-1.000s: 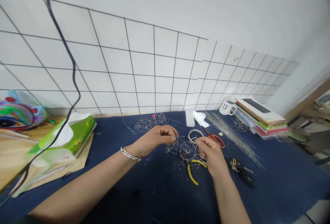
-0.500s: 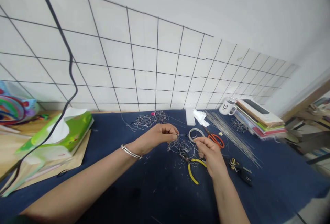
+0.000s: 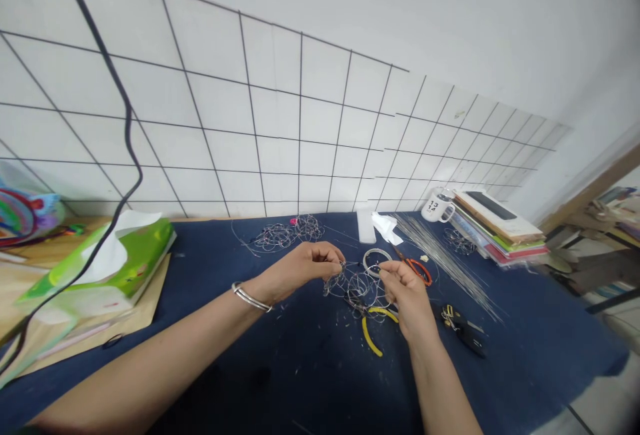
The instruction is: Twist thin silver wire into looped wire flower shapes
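My left hand [image 3: 316, 263] pinches the left end of a loose tangle of thin wire loops [image 3: 361, 288]. Fingertips of my right hand [image 3: 407, 291] are closed on a wire at the tangle's right side. Between the hands the loops spread just over the dark blue cloth [image 3: 240, 368]. Yellow-handled pliers [image 3: 371, 340] lie partly under the wire. Behind it rests a pale ring-shaped coil [image 3: 371, 258], with orange-handled scissors [image 3: 419, 271] to its right. A silver bangle [image 3: 250, 297] circles my left wrist.
More wire loops [image 3: 283, 235] lie near the wall. Straight wires [image 3: 440, 258] stretch across the right side, by a white mug [image 3: 438, 207] and stacked books [image 3: 500, 225]. A black tool [image 3: 463, 329] lies right of my hand. A green tissue pack [image 3: 115, 268] sits left, under a hanging cable [image 3: 131, 148].
The camera view has turned slightly, so the tissue pack sits farther left. Both hands keep their pinch on the wire loops with only small shifts.
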Available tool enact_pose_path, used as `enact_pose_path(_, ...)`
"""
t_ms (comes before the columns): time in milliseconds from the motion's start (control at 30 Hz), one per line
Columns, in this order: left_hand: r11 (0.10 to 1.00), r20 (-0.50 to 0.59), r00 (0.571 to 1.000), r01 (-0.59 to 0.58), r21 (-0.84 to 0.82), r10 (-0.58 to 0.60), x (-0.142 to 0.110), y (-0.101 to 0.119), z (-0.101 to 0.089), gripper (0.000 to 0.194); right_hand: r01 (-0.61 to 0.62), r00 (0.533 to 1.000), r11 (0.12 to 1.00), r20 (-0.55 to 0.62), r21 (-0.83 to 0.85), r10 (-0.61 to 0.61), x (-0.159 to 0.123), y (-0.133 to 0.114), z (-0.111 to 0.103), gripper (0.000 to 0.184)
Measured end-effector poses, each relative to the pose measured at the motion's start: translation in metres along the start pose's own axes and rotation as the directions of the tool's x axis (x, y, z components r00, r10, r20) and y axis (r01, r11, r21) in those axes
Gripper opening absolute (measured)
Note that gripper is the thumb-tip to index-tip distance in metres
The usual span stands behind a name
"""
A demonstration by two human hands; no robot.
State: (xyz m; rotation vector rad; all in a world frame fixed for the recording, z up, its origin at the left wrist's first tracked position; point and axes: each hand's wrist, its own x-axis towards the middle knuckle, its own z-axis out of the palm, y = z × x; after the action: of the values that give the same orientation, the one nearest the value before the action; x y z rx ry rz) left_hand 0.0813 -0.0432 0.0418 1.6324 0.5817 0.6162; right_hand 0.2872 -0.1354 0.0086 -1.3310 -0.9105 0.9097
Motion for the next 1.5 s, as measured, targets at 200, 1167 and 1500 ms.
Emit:
enact_pose_path(200,1.000,0.022,1.000,0.010,0.009,-0.010,-0.003,0.005,0.001,0.017,0.013,0.999,0.997,-0.048,-0.082,-0.017,0.000,0.000,-0.002,0.022)
enact_pose_path(1167,0.999,-0.097,0.995,-0.039,-0.021,0.037,-0.003,0.010,-0.004,0.016,0.078,0.993,0.996,-0.080,-0.053,-0.082,0.001,-0.002,-0.007,0.022)
enact_pose_path(1500,0.999,-0.097,0.994,-0.042,-0.021,0.040,-0.003,0.009,-0.006,0.017,0.062,0.995,0.996,-0.080,-0.065,-0.067,0.000,-0.002,-0.007,0.022)
